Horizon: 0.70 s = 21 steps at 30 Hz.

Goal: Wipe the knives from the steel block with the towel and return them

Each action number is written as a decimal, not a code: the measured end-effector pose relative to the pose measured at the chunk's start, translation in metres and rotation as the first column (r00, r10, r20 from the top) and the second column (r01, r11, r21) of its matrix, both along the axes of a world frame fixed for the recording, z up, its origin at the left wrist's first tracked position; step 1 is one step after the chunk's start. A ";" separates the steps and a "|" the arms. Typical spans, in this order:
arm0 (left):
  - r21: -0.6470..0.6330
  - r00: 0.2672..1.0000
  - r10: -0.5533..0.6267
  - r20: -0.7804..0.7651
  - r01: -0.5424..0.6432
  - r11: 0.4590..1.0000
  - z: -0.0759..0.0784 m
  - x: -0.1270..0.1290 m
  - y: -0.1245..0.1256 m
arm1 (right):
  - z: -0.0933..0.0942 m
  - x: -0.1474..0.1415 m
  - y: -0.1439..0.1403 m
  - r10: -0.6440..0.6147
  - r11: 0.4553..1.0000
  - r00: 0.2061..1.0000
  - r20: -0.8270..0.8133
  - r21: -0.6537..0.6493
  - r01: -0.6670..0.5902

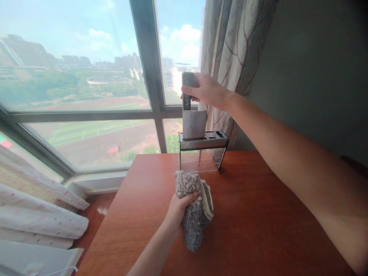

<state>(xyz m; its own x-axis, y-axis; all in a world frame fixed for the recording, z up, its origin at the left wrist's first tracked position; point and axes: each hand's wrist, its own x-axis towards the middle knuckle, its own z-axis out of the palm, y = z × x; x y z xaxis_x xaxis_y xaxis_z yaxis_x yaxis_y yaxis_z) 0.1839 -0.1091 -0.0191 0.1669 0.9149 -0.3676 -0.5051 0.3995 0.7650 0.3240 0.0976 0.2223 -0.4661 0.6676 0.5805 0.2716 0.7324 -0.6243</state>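
The right hand [207,91] is closed around the dark handle of a cleaver [193,115], which is held upright with the blade pointing down. The broad steel blade hangs directly below the hand, and its lower edge is seen at the top of a knife rack [202,150]; whether the blade has entered a slot cannot be told. The rack, with a metal top and clear walls, stands on the worktop [258,222] below the right hand, close to the window [77,76]. A patterned curtain [230,46] hangs just behind the right hand and the rack.

The left hand [178,209] is closed on a speckled grey cloth [195,214], bunched in the grip. The cloth is held up off the worktop, with its loose end drooping below the hand and a cream lining showing at the side away from the thumb. The cloth is in front of the rack, just beside its clear wall but apart from it. The two hands are well apart, the right one high above the left. Folded pale bedding [40,214] lies far to the outer side of the left hand, below the window.
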 end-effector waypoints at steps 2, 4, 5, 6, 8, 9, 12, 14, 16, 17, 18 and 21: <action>0.005 1.000 -0.004 0.001 0.004 1.000 0.000 0.000 0.000 | -0.008 -0.001 0.001 -0.028 0.999 1.000 0.014 -0.030 0.028; 0.005 1.000 -0.002 0.001 0.002 1.000 0.000 0.000 0.001 | -0.015 -0.002 0.002 -0.035 0.997 0.999 0.027 -0.070 0.037; 0.005 1.000 0.001 0.001 -0.001 1.000 -0.001 0.000 0.001 | -0.019 -0.002 0.003 -0.037 0.995 0.999 0.032 -0.092 0.039; 0.005 1.000 0.001 0.001 -0.001 1.000 -0.001 0.000 0.001 | -0.022 -0.002 0.003 -0.041 0.992 0.998 0.039 -0.115 0.045; 0.000 1.000 0.004 -0.005 -0.004 1.000 -0.002 0.000 0.002 | -0.027 -0.001 0.003 -0.060 0.984 0.997 0.054 -0.164 0.068; -0.004 1.000 0.006 -0.007 -0.006 1.000 -0.003 0.000 0.002 | -0.030 -0.001 0.003 -0.068 0.979 0.996 0.063 -0.186 0.079; -0.010 1.000 0.001 -0.006 -0.001 1.000 -0.004 0.001 0.001 | -0.037 0.000 0.002 -0.072 0.974 0.994 0.088 -0.208 0.089; -0.006 1.000 -0.003 0.002 0.003 1.000 -0.003 0.001 0.001 | -0.042 0.000 0.001 -0.061 0.976 0.993 0.104 -0.201 0.082; -0.007 1.000 0.000 0.001 0.000 1.000 -0.002 0.001 0.001 | -0.046 0.000 0.001 -0.048 0.977 0.992 0.118 -0.200 0.071; -0.010 1.000 0.002 -0.001 -0.002 1.000 -0.001 0.000 0.001 | -0.048 0.001 0.000 -0.043 0.977 0.991 0.124 -0.202 0.068; -0.013 1.000 0.004 -0.002 -0.004 1.000 -0.001 0.000 0.001 | -0.049 0.001 0.000 -0.039 0.977 0.991 0.129 -0.203 0.065; -0.019 1.000 0.007 -0.001 -0.007 1.000 0.000 0.000 0.000 | -0.054 0.000 -0.002 -0.034 0.975 0.987 0.155 -0.210 0.067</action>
<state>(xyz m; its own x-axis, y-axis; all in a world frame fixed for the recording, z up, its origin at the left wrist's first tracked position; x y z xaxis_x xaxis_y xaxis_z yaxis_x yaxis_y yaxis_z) 0.1844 -0.1087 -0.0188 0.1602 0.9089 -0.3850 -0.5076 0.4103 0.7576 0.3243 0.0954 0.1686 -0.4993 0.7936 0.3476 0.4074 0.5692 -0.7142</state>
